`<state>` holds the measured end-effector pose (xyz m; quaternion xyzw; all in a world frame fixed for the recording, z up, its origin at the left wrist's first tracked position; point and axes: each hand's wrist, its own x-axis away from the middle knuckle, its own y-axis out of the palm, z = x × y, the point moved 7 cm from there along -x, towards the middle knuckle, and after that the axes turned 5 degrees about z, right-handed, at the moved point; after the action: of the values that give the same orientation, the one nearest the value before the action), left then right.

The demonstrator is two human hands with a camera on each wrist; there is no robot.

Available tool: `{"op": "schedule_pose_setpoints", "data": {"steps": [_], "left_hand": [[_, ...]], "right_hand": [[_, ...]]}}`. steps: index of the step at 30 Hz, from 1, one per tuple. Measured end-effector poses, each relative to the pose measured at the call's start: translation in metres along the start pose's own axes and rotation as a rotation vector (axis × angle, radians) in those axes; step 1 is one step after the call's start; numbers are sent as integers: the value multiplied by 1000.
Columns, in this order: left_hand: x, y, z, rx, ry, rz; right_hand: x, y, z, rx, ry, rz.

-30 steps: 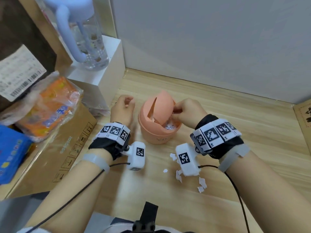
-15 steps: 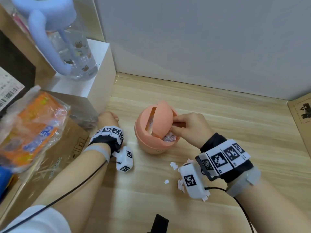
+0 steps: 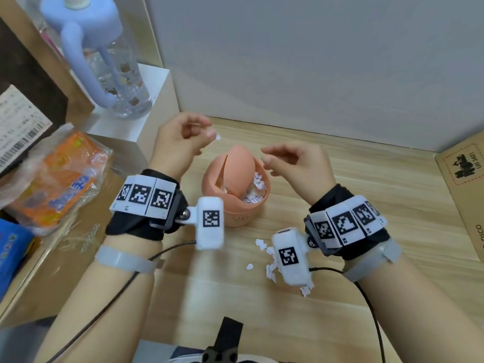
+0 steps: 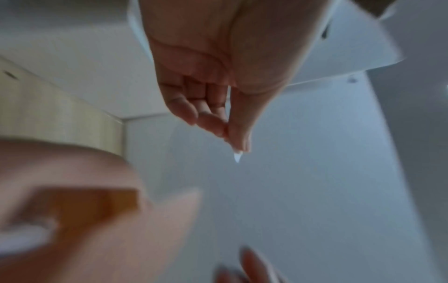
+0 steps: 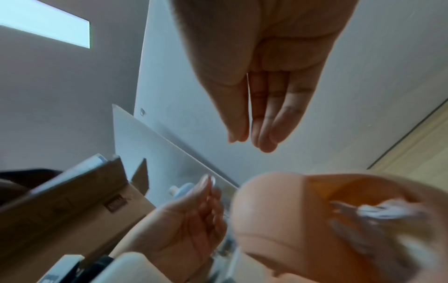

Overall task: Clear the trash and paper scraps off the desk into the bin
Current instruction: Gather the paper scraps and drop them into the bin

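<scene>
Head view, near to far: loose paper scraps (image 3: 269, 260) scattered on the wooden desk (image 3: 392, 179) under the right wrist camera; beyond, peach desktop bin (image 3: 237, 195), upright, swing lid (image 3: 239, 170) tipped on edge, long axis near vertical, opening facing right, shreds visible inside. Left hand (image 3: 180, 142) raised above and left of bin, pinching one small scrap (image 3: 217, 137). Right hand (image 3: 296, 163) beside the opening, fingers loosely curled, holding nothing. Step judged: dropping pinched scrap; next, gathering remaining scraps.
</scene>
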<state>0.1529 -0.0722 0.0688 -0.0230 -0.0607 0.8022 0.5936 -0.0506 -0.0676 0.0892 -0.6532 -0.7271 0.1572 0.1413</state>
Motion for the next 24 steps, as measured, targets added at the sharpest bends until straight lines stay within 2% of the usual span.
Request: {"op": "schedule_pose_setpoints", "data": {"steps": [3,5,9,13,16,18,19,22,24], "left_hand": [[26,40,42,93,32,-230],[37,56,48,154,-10,-306],[43,64,40,232,-105,-281],[42,65,33,160,-93,-296],[37,54,28,92,9,-172],[32,45,20,-116,91,-59],[30,44,13,-218,99,-49],[32,52,-14,-320,9,-172],[34,57,-21,-312,12,-205]], "right_hand": [[3,2,-25,-195,-81,-70],[5,-3,-33,-267,-116,-67],[7,-12,-29,-339,-130,-47],[6,-10,-17,-358,-122,-61],[-3,-10,6,-227,-70,-7],[-7,-7,29,-86,-2,28],[-8,-4,38,-16,15,23],[-6,18,57,225,-19,-111],[-1,29,61,321,-61,-184]]}}
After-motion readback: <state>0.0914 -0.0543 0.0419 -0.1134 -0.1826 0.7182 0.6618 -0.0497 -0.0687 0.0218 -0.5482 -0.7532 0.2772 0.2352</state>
